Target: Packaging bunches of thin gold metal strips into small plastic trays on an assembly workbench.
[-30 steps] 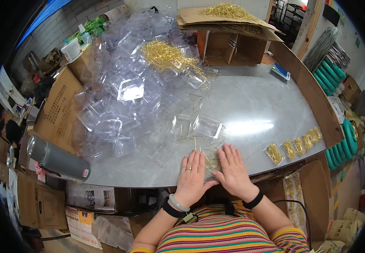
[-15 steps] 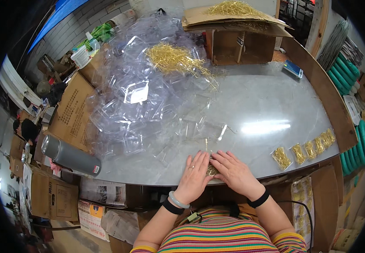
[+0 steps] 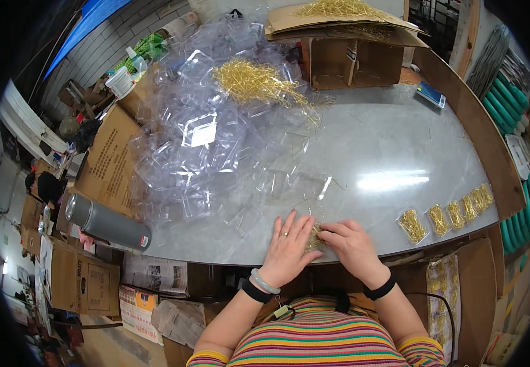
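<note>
At the near edge of the table lies a small clear pack of gold wire hooks (image 3: 314,237), partly covered by my hands. My left hand (image 3: 286,248) rests flat along its left side, fingers stretched out and thumb pointing toward it. On the other side, my right hand (image 3: 349,248) has its fingers bent and drawn together at the pack's right edge; the fingertips are partly hidden. Several filled clear packs of gold hooks (image 3: 412,226) lie in a row to the right. A loose heap of gold hooks (image 3: 250,81) sits farther back on clear plastic.
Clear plastic shells (image 3: 185,165) pile up over the table's left half. A grey bottle (image 3: 109,223) lies at the left edge. At the back stand a cardboard box (image 3: 372,64) and a small blue scale (image 3: 430,95). A cardboard wall (image 3: 473,131) borders the right side.
My hands have moved apart, uncovering more of the pack. The left hand lies flatter to the left, while the right fingers have gone from stretched out to bent at the pack's edge.
</note>
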Tool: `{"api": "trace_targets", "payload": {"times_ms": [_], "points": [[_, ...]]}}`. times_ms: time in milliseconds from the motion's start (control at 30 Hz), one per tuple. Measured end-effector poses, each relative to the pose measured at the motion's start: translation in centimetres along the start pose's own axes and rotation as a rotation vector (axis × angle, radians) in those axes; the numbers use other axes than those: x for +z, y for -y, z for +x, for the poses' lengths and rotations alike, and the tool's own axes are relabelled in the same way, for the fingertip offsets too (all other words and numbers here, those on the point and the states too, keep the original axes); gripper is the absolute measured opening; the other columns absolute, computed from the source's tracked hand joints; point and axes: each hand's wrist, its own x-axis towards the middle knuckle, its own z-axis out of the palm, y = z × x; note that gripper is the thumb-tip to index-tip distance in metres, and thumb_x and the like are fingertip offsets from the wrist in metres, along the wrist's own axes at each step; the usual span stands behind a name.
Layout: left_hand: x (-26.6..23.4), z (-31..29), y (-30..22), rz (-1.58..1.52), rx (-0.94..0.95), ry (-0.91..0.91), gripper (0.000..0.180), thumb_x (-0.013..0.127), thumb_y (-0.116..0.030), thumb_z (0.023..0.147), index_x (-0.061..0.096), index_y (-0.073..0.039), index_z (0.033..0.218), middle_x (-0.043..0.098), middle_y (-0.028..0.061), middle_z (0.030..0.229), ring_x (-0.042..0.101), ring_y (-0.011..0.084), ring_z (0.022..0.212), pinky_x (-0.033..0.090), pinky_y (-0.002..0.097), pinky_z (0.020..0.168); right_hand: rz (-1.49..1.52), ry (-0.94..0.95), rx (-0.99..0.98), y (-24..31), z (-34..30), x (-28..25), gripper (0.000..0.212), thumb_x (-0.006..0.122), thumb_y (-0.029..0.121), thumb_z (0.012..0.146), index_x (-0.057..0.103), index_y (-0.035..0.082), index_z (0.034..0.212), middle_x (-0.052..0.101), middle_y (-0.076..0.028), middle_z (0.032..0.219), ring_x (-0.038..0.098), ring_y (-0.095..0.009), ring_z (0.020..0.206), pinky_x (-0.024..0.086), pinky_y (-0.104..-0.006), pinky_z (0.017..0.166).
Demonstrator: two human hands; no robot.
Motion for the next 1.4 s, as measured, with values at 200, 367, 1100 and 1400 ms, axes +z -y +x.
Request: {"api": "trace_targets", "payload": {"times_ms": [200,367,1100,1400], "points": [[0.1,-0.6,0.8,0.023,0.117,-0.028,0.066,0.072,-0.025,0.089,0.046,-0.007,0.146,0.049,0.0111,0.146,0.038,0.0399,0.142,0.028,0.0579,0.117,-0.002,-0.107,0.117,1.1,0.7,0.0,0.043,0.073,0.018,0.086,0.062,0.008,0.127,0.062,-0.012,0.131,0.056,-0.035,0.12,0.045,-0.045,0.103],[-0.6,-0.2,0.4,-0.272,0.007,-0.127,0.069,0.075,-0.021,0.086,0.044,0.0,0.144,0.049,0.0186,0.143,0.039,0.042,0.14,0.029,0.0556,0.117,-0.148,0.134,0.032,1.9,1.5,-1.7,0.058,0.075,0.019,0.086,0.053,0.006,0.138,0.053,-0.014,0.142,0.044,-0.037,0.138,0.034,-0.0478,0.116],[-0.6,-0.9,0.9,-0.37,-0.022,-0.074,0.077,0.074,-0.008,0.085,0.034,0.004,0.15,0.038,0.0251,0.15,0.035,0.0444,0.142,0.034,0.0493,0.116,0.092,0.101,0.015,2.7,1.6,0.1,0.068,0.074,0.021,0.086,0.044,-0.005,0.141,0.051,-0.021,0.142,0.046,-0.04,0.135,0.036,-0.0497,0.116],[-2.0,-2.3,2.1,-0.055,-0.069,-0.02,0.077,0.075,-0.016,0.086,0.035,0.002,0.15,0.04,0.0235,0.151,0.032,0.0434,0.145,0.03,0.0517,0.118,0.098,-0.042,0.026,1.7,0.2,0.2,0.05,0.073,0.008,0.082,0.058,0.003,0.129,0.059,-0.016,0.131,0.053,-0.038,0.125,0.04,-0.048,0.11]]}}
